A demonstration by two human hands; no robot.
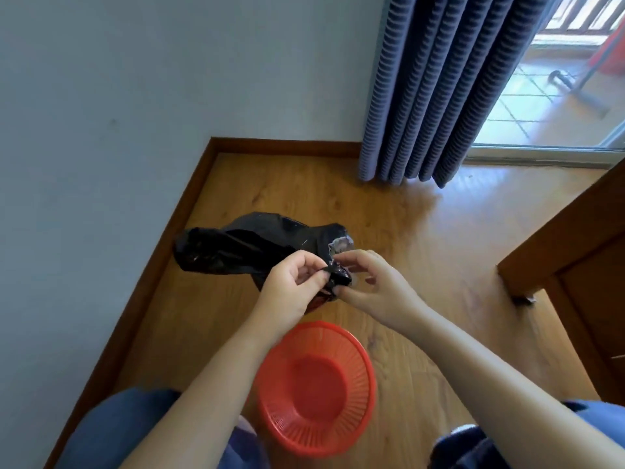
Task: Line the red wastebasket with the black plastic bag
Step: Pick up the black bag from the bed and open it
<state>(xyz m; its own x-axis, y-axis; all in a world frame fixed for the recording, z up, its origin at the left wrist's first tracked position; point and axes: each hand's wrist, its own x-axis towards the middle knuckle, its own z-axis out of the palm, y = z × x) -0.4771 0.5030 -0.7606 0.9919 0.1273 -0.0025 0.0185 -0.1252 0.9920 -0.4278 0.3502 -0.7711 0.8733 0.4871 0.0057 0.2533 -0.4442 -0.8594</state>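
Knees in denim [111, 431] at 7 and 5 o'clock in head view, red wastebasket [358, 363] between them at 6, upright on wood floor [406, 248], unlined. Black plastic bag [236, 245] held mid-frame, at 12 from basket, body trailing toward 9. Left hand [287, 289] pinches bunched end, right hand [375, 286] pinches same end opposite. Judgement: film very light, limp, slick, layers cling; take hold at mouth edge, rub layers apart, pull gently to avoid tearing
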